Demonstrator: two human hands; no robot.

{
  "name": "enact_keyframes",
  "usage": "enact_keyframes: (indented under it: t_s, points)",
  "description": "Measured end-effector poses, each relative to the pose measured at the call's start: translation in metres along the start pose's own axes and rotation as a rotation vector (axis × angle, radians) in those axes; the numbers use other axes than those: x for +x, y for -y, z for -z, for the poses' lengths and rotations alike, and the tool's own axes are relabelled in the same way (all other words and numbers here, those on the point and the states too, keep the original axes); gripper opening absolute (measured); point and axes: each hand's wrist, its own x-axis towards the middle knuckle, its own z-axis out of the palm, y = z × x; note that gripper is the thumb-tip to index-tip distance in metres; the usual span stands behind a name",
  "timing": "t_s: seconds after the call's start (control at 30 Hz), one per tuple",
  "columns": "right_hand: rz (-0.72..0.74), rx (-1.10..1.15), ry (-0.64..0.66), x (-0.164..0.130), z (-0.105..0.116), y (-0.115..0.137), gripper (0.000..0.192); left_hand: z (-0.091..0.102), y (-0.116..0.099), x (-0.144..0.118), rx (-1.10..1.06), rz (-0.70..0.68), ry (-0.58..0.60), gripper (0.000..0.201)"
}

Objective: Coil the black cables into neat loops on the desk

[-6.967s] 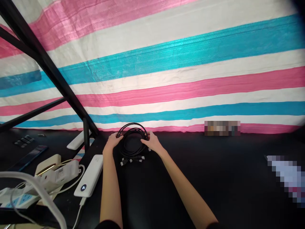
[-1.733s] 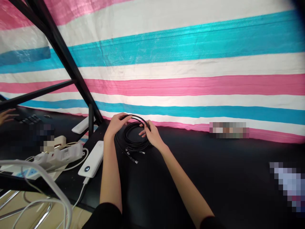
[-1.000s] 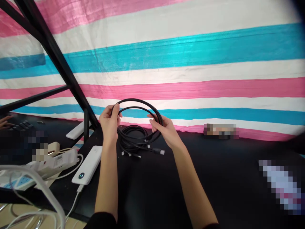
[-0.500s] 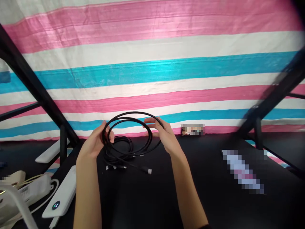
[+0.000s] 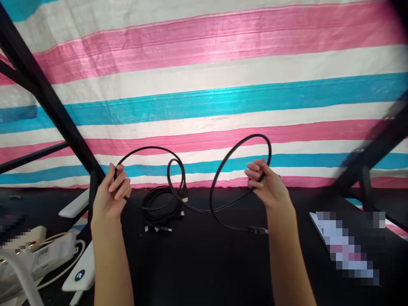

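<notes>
My left hand (image 5: 111, 195) and my right hand (image 5: 266, 185) are raised above a black table (image 5: 207, 263), each pinching the same black cable (image 5: 197, 209). The cable is stretched between them in loose loops: one arc rises by my left hand, a small loop hangs in the middle, and a larger loop stands at my right hand. One plug end lies on the table below my right hand. A coil of further black cables (image 5: 159, 208) with light-tipped plugs lies on the table between my hands, nearer the left one.
A white power bank (image 5: 79, 274) with a lit indicator lies at the left, next to a white power strip and white wires (image 5: 41, 255). Black frame bars (image 5: 47, 97) slant at left and right. A striped pink, white and blue sheet (image 5: 204, 93) hangs behind.
I lifted one cable off the coil and drew my hands apart, so its loops opened out between them. The view swung to the right, bringing the right frame bar into sight.
</notes>
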Motion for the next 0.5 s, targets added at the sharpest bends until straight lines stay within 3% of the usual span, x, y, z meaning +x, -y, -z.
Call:
enact_keyframes:
  t_s: [0.13,0.3,0.5]
  points:
    - [0.028,0.046,0.082,0.006,0.016,0.006,0.032,0.005,-0.004,-0.002,-0.163,-0.03,0.082,0.037]
    - [0.203,-0.104,0.106,0.001,0.024,0.011,0.037,0.009,-0.007,-0.004,-0.325,-0.125,0.105,0.028]
    - [0.233,-0.078,-0.032,-0.012,0.025,0.022,0.032,0.024,-0.015,-0.01,-0.416,-0.265,0.171,0.034]
